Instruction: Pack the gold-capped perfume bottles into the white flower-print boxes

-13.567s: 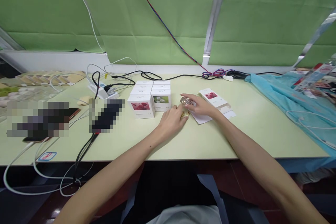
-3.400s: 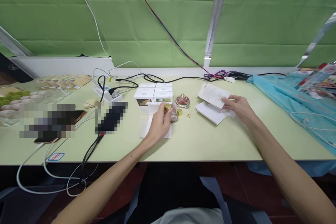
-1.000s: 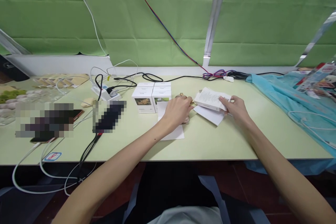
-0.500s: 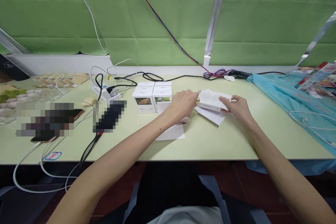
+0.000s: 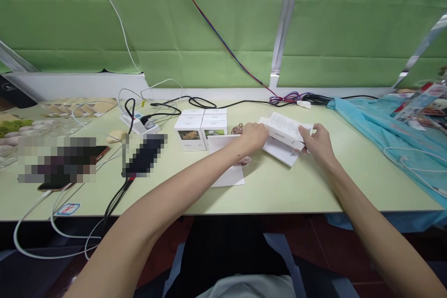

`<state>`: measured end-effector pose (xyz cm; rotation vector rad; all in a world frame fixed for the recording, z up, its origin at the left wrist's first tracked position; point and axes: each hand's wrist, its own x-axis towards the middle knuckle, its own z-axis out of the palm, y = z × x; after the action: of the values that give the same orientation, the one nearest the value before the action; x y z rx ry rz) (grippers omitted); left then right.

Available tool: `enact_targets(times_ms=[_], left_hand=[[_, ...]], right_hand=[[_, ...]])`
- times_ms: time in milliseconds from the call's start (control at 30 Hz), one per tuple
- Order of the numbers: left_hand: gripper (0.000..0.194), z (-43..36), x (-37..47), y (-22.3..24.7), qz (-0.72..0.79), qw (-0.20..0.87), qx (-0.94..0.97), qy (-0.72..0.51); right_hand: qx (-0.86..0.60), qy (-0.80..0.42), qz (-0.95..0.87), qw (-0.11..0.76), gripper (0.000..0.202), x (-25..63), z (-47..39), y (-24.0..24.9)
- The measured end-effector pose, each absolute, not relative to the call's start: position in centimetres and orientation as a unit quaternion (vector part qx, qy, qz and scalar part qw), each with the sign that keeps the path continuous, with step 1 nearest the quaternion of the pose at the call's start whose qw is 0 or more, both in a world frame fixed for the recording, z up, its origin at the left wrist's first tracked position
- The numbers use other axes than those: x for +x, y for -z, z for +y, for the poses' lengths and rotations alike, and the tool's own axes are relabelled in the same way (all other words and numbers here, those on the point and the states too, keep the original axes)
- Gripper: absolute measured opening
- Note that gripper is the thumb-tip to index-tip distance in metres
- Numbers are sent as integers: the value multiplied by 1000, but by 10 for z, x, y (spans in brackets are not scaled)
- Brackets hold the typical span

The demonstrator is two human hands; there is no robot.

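A small white carton (image 5: 283, 138) with printed text is held tilted between my two hands. My left hand (image 5: 256, 136) is closed at its left end, fingertips mostly hidden. My right hand (image 5: 316, 143) pinches the right end by a flap, thumb on top. Beneath the carton lies a white folded card or flattened box (image 5: 281, 154) on the table. A clear pinkish object with a gold-coloured top (image 5: 238, 129) shows partly behind my left forearm. Near that forearm, a white sheet of card (image 5: 228, 178) lies with one part standing up.
Several white boxes with flower pictures (image 5: 190, 135) stand grouped left of my hands. A power strip (image 5: 139, 123) with cables, two blurred phones (image 5: 145, 156) and egg-like items (image 5: 21, 137) are further left. Blue plastic sheeting (image 5: 377, 123) covers the table's right side.
My left hand has shifted slightly right and down against the carton's left end. The carton has tilted more, its right end lower, and the gold-topped object has come into view behind my forearm.
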<state>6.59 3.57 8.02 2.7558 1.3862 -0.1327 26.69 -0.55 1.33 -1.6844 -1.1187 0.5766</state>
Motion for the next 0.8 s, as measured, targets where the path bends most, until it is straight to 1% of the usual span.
enact_targets(times_ms=[200, 333, 433, 533, 633, 733, 800], left_hand=[[28, 41, 67, -73, 454, -14, 889, 63], [30, 41, 65, -73, 449, -31, 891, 65], [31, 37, 59, -81, 439, -43, 896, 57], [28, 26, 44, -97, 429, -63, 901, 21], [29, 11, 18, -115, 446, -88, 888, -61], [31, -3, -16, -124, 492, -88, 863, -76], [28, -13, -39, -124, 514, -81, 851, -73]], right_hand=[[-688, -248, -449, 513, 34, 264, -7, -17], [-701, -226, -434, 519, 33, 271, -4, -14], [-718, -203, -421, 515, 32, 280, -3, -13], [-752, -162, -411, 490, 32, 289, -5, -14], [-794, -125, -400, 441, 34, 295, -6, -15], [-817, -106, -401, 400, 37, 294, -6, -17], [-821, -88, -410, 388, 39, 290, -6, -17]])
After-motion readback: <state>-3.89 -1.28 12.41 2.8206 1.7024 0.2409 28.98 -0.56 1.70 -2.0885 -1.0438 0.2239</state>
